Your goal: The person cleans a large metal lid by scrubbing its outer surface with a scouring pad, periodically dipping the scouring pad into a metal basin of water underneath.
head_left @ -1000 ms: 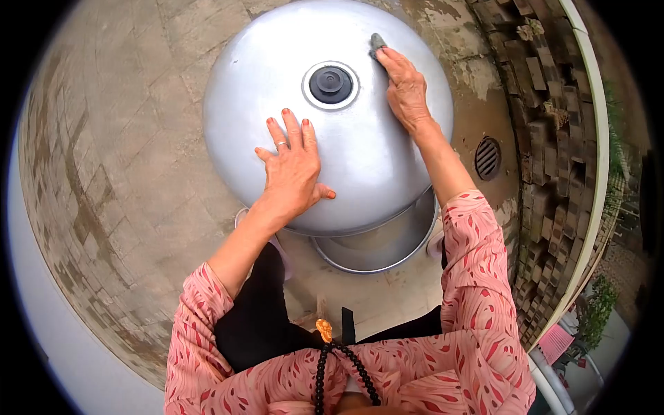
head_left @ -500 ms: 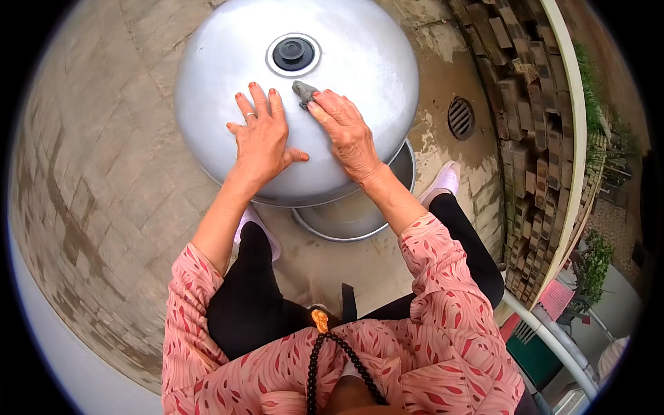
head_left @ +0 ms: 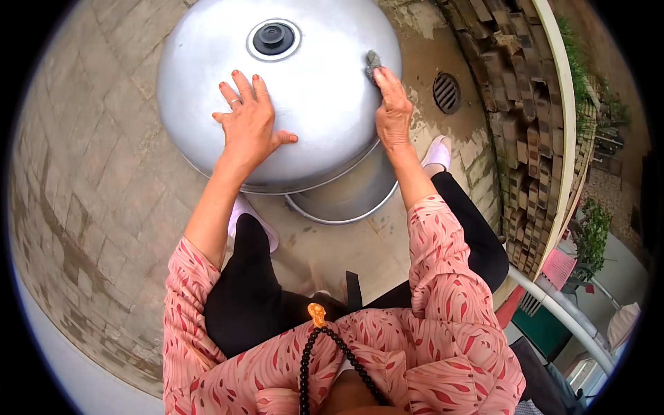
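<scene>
A large silver domed lid (head_left: 325, 104) with a black knob (head_left: 273, 39) lies over a metal basin (head_left: 353, 190), whose near rim shows beneath it. My left hand (head_left: 249, 124) rests flat on the near left part of the dome, fingers spread, holding nothing. At the dome's right side, my right hand (head_left: 393, 107) presses a small grey scrubbing pad (head_left: 373, 66) against the metal with its fingertips. The pad's underside is hidden.
Paving slabs (head_left: 90, 138) surround the lid. A round floor drain (head_left: 447, 93) lies to the right, before a stack of bricks (head_left: 522, 131). My feet in pale shoes are on either side of the basin.
My right hand moved with the pad from the dome's upper right to near its middle, then out to the right edge. My left hand stays on the lid. The view has shifted.
</scene>
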A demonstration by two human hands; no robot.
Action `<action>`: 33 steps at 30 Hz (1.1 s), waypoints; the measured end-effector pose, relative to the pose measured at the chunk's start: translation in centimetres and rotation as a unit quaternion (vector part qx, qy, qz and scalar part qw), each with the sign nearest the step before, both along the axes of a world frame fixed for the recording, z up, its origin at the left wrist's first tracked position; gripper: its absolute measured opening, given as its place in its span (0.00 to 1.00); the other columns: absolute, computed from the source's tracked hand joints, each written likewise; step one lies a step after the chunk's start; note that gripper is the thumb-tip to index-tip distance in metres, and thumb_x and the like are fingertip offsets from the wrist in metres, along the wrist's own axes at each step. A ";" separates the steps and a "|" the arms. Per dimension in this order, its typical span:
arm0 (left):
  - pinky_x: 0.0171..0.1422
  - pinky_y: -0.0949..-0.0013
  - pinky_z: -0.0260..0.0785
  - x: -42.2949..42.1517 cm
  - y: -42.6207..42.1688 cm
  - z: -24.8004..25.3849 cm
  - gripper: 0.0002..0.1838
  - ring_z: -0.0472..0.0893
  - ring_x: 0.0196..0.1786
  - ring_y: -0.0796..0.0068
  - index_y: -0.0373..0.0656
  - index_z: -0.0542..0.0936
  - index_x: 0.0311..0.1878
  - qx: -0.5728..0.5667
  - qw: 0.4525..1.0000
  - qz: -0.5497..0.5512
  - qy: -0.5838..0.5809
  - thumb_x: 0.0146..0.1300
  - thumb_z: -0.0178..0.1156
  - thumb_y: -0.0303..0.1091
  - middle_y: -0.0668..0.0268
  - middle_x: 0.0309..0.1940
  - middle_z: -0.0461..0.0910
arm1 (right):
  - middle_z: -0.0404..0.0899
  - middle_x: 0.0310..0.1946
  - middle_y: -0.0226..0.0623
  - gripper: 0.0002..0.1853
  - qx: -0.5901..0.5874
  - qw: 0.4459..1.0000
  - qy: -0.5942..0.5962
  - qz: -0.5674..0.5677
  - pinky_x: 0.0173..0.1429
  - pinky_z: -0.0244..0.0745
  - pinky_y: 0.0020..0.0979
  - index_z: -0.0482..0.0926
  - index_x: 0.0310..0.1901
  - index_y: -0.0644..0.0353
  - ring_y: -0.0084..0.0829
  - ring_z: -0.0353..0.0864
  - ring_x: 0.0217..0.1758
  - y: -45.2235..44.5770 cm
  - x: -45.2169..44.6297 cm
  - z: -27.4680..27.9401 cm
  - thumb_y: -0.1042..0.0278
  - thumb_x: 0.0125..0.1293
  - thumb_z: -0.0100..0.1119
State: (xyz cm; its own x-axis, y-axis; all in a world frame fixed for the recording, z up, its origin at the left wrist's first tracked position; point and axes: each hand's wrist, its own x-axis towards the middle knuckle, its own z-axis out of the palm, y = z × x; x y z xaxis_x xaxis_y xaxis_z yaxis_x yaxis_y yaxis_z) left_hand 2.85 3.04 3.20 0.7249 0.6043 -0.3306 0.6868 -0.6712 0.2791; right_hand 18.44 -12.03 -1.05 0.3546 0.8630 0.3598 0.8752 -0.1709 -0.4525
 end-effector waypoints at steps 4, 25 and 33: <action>0.53 0.23 0.65 0.5 -0.2 0.3 0.65 0.51 0.72 0.22 0.27 0.54 0.71 0.000 1.000 0.007 0.016 0.36 0.80 0.52 0.30 0.72 0.44 | 0.75 0.58 0.51 0.24 0.000 0.990 -0.025 -0.140 0.69 0.68 0.42 0.77 0.56 0.65 0.52 0.73 0.64 -2.1 2.8 -0.5 0.89 0.57 0.46; 0.51 0.21 0.65 -0.2 0.0 -0.2 0.63 0.51 0.69 0.17 0.24 0.57 0.69 0.010 0.999 -0.014 -0.032 0.39 0.78 0.56 0.25 0.70 0.45 | 0.80 0.53 0.44 0.15 -0.010 0.984 0.145 -0.101 0.60 0.74 0.37 0.79 0.50 0.62 0.43 0.79 0.57 -0.7 4.0 2.3 0.74 0.61 0.61; 0.51 0.21 0.65 -0.2 -0.1 -0.5 0.64 0.52 0.70 0.18 0.25 0.55 0.70 0.025 0.999 -0.016 -0.020 0.38 0.78 0.57 0.27 0.70 0.46 | 0.75 0.34 0.41 0.20 0.053 0.989 -0.012 -0.135 0.45 0.73 0.40 0.75 0.44 0.62 0.41 0.75 0.38 0.0 4.3 4.3 0.86 0.46 0.56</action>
State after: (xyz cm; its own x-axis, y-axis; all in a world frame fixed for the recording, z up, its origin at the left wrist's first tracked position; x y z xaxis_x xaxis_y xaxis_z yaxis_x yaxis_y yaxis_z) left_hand 2.69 2.95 2.67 0.7561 0.5959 -0.2704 0.6538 -0.7063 0.2715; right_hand 22.77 -12.06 3.25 0.5571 0.6953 0.4540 0.8149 -0.3523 -0.4603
